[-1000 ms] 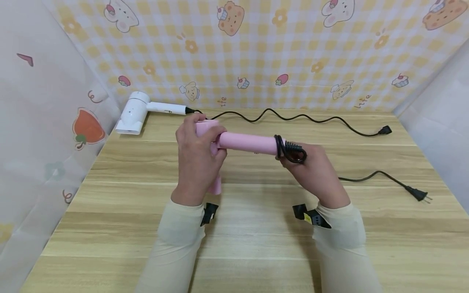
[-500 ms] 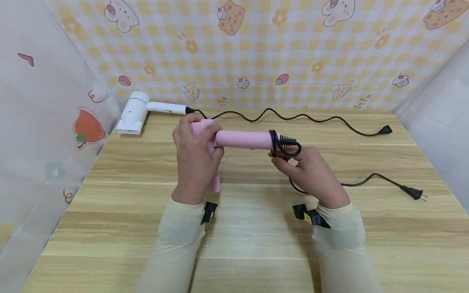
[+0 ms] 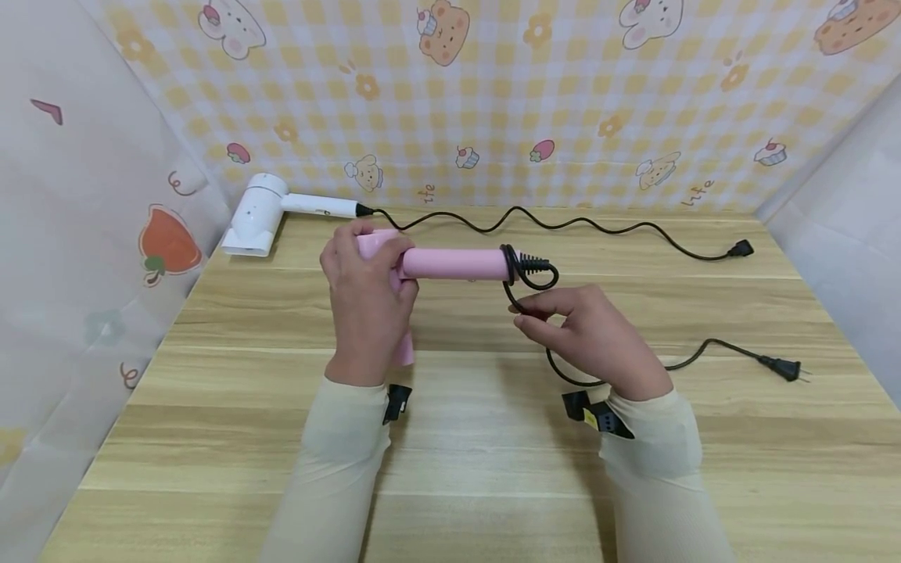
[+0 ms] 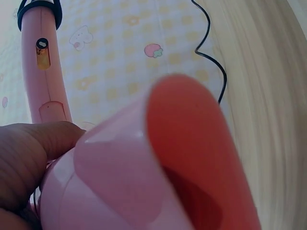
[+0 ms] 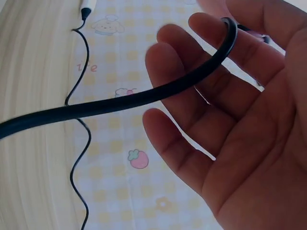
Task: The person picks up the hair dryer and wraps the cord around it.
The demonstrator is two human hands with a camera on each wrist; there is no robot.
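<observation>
My left hand [image 3: 366,305] grips a pink hair dryer [image 3: 454,264] near where its handle meets the head. The handle points right, level above the table. In the left wrist view the wide, open end of the pink head [image 4: 129,163] fills the lower middle. Black cord [image 3: 510,264] is wound around the handle's end, with a small loop beside it. To the right and slightly below, my right hand [image 3: 598,336] pinches this cord between thumb and forefinger. In the right wrist view the cord [image 5: 110,106] runs across the other fingers, which are loosely bent.
A white hair dryer [image 3: 256,215] lies at the back left of the wooden table [image 3: 486,469]. Its wavy cord stretches along the patterned backdrop to a black plug [image 3: 739,249]. The pink dryer's two-pin plug [image 3: 780,367] lies on the right.
My left hand and the pink dryer have shifted slightly left. My right hand has come away from the handle's end, drawing cord out below it. The two-pin plug has slid left.
</observation>
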